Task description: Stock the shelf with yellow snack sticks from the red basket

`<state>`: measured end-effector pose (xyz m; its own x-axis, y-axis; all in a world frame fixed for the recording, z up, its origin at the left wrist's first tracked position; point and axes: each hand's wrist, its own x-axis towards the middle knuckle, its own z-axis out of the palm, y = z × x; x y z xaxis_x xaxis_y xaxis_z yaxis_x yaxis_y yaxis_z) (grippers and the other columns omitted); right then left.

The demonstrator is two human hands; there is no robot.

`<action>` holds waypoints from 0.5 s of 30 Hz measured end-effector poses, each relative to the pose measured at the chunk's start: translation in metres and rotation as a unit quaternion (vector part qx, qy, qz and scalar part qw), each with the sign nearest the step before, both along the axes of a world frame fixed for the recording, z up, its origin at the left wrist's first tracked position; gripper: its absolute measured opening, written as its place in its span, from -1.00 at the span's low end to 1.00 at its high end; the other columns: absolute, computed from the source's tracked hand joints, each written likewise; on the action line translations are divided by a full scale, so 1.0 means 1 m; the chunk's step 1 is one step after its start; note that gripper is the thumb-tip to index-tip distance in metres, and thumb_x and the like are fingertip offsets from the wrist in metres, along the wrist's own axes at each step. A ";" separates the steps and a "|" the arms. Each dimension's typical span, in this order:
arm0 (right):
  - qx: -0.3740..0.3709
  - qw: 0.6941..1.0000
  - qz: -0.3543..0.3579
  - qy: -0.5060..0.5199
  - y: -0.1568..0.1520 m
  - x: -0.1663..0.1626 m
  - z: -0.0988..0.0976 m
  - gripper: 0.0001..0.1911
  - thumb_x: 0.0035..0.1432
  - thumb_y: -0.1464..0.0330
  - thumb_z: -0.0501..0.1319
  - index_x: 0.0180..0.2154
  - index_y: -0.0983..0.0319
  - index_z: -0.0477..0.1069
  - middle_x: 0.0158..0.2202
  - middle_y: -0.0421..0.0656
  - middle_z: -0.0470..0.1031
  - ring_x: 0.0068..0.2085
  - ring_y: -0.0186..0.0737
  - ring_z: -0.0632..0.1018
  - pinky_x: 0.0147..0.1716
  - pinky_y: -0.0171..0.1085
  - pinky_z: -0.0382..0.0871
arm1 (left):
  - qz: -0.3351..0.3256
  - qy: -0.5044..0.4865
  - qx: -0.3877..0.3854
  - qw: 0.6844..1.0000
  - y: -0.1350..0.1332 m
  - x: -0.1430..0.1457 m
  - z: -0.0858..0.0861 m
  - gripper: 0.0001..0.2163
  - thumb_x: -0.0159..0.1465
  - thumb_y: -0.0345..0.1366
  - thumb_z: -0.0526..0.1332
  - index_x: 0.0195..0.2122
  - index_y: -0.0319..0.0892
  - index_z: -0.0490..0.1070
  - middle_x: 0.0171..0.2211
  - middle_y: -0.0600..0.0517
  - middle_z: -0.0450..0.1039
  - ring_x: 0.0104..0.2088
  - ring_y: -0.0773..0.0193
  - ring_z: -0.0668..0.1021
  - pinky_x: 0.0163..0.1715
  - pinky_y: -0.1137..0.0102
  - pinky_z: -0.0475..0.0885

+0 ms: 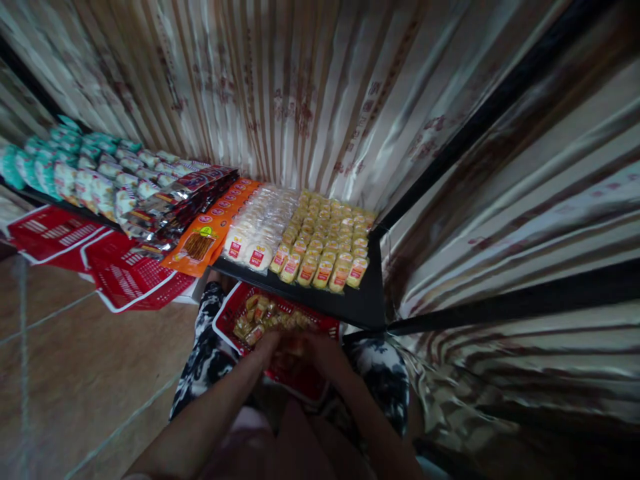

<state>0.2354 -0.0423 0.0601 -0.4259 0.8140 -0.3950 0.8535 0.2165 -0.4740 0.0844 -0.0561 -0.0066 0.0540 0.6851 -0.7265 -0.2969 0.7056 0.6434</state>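
Two forearms point(213, 400) angle inward from the bottom edge. We observe the left hand point(269, 343) and right hand point(321, 351) lowered at lower centre over the red basket point(300, 381), where wrapped snacks point(256, 319) lie piled. Fingers are shadowed; we cannot tell their grip.

It's dim in here, the light source out of sight. Pale sheen streaks the curtain point(320, 87) from twelve round to three o'clock; glints dot the clear wrappers point(270, 203). Just past six, shadow swallows the left hand point(269, 343) and right hand point(320, 350), both soft. Edges stretch; four o'clock darkens.
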 end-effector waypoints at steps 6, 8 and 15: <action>0.146 0.979 -0.054 0.134 0.005 0.012 0.019 -0.71 0.17 0.41 -0.08 -0.27 0.20 0.41 -0.28 -0.11 0.48 -0.20 -0.24 0.48 -0.16 -0.29 0.30 | 0.030 -0.113 0.043 0.992 -0.002 -0.007 0.032 -0.82 0.09 -0.40 0.21 -0.25 -0.27 0.38 -0.42 0.00 0.48 -0.44 0.33 0.52 -0.41 0.47 0.39; 0.186 0.960 -0.111 0.177 0.005 0.013 0.020 -0.73 0.16 0.36 -0.05 -0.27 0.21 0.41 -0.29 -0.10 0.48 -0.21 -0.21 0.48 -0.15 -0.24 0.33 | 0.043 -0.141 0.052 0.988 -0.003 -0.009 0.042 -0.79 0.09 -0.40 0.24 -0.23 -0.25 0.36 -0.38 -0.01 0.48 -0.44 0.34 0.52 -0.43 0.48 0.39; 0.111 0.846 -0.367 0.371 -0.001 0.009 0.018 -0.57 0.04 0.16 0.13 -0.09 0.25 0.30 -0.27 -0.08 0.50 -0.30 -0.22 0.54 -0.26 -0.22 0.44 | 0.087 -0.193 0.092 0.973 0.002 -0.001 0.084 -0.86 0.12 -0.44 0.25 -0.29 -0.25 0.35 -0.31 -0.04 0.49 -0.38 0.31 0.54 -0.37 0.43 0.47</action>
